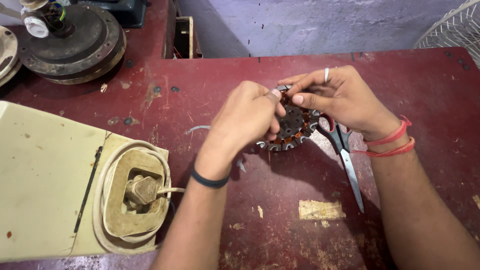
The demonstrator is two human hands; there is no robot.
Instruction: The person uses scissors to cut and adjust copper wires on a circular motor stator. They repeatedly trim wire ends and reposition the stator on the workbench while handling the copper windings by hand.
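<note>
Dark red table (280,210), cream casing (45,180)

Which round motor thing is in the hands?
The small round stator with copper windings, gripped by both hands. The big dark round motor sits untouched at the table's far left corner.

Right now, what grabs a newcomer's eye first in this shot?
Dead centre, the left hand and right hand grip a round motor stator with copper windings, above the worn maroon table. Just right of it, red-handled scissors lie on the table, blades pointing toward the camera. At lower left, a cream appliance casing carries a coiled cord and plug.
</note>
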